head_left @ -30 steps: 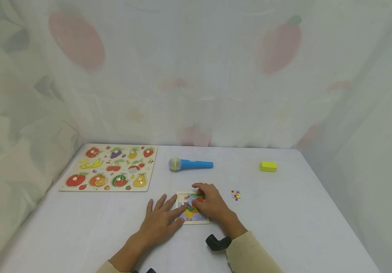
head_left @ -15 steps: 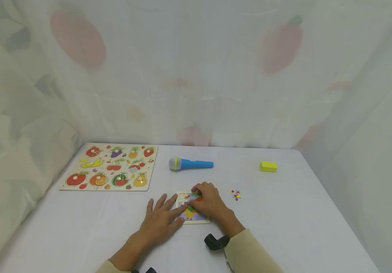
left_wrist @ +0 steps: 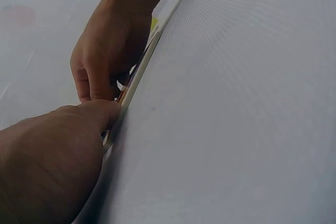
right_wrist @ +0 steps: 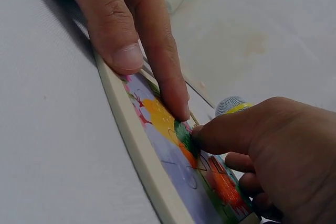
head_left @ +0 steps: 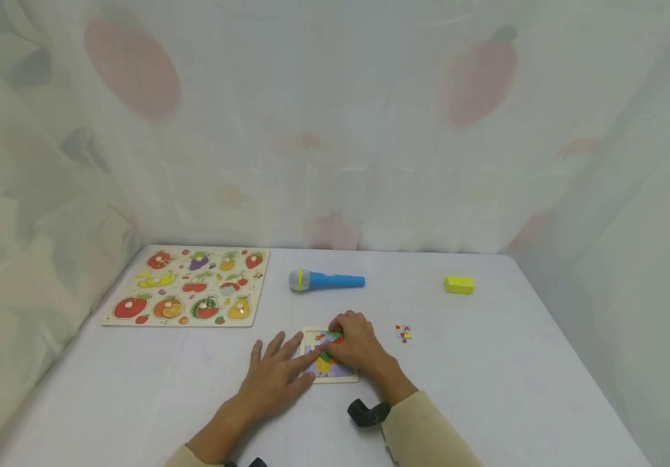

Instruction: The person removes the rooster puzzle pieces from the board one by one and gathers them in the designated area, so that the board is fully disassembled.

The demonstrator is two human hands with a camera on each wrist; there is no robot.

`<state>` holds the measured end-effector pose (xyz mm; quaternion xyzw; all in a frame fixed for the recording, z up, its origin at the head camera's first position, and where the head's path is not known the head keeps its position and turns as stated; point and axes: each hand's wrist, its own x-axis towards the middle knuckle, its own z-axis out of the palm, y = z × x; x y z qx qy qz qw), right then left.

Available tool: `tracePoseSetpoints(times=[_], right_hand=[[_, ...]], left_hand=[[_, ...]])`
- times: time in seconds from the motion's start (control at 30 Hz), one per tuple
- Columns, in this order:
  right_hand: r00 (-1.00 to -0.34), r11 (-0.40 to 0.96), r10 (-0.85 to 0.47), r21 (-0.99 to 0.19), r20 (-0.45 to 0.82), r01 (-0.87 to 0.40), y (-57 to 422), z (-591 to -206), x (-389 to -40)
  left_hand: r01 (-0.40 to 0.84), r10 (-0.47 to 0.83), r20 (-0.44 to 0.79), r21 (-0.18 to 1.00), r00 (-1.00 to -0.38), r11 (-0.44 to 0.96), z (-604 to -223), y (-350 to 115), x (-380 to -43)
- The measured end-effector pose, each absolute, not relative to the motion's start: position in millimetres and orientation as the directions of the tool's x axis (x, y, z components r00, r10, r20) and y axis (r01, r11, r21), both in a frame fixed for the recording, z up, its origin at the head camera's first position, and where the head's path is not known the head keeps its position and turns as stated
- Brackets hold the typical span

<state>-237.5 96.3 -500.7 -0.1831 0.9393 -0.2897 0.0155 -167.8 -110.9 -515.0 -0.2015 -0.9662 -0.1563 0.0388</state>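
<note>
A small jigsaw puzzle in a pale wooden frame (head_left: 335, 381) lies on the white table, showing a yellow figure and green and red parts. My left hand (head_left: 272, 383) is spread beside it; the thumb rests on the frame's near left edge and the straight index finger presses the picture. From the right, my right hand (head_left: 364, 347) bends over the puzzle. In the right wrist view its thumb and curled fingers hold a puzzle piece (right_wrist: 224, 181) with red on it, at the frame's far right. Part of that piece is hidden by the fingers. One loose puzzle piece (head_left: 403, 333) lies right of the frame.
A fruit peg board (head_left: 183, 318) lies at the back left. A blue toy microphone (head_left: 335, 281) lies behind the puzzle, and a yellow block (head_left: 458, 285) sits at the back right. Patterned curtains (head_left: 335, 162) hang around the table.
My right hand has shifted slightly left over the puzzle, its fingers drawing in a little. My left hand stays in place, and the loose piece has not moved.
</note>
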Motion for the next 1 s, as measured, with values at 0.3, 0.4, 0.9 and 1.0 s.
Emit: tracePoseSetpoints(times=[0.3, 0.4, 0.9, 1.0], right_hand=[[-0.927, 0.774, -0.362, -0.522, 0.099, -0.358, 92.8, -500.5, -234.9], [-0.920, 0.773, -0.379, -0.511, 0.101, -0.375, 93.3, -500.4, -234.8], [-0.877, 0.801, -0.474, -0.452, -0.076, -0.393, 90.3, -485.3, -249.4], [-0.872, 0.804, -0.477, -0.454, -0.107, -0.384, 89.4, -483.5, -251.9]], left_hand=[[0.407, 0.383, 0.139, 0.288, -0.913, 0.867, -515.5, -111.1, -168.7], [0.407, 0.383, 0.138, 0.285, -0.913, 0.868, -515.4, -110.8, -169.0], [0.394, 0.373, 0.125, 0.299, -0.919, 0.869, -516.7, -111.1, -168.1], [0.398, 0.374, 0.134, 0.296, -0.918, 0.869, -516.9, -110.9, -167.8]])
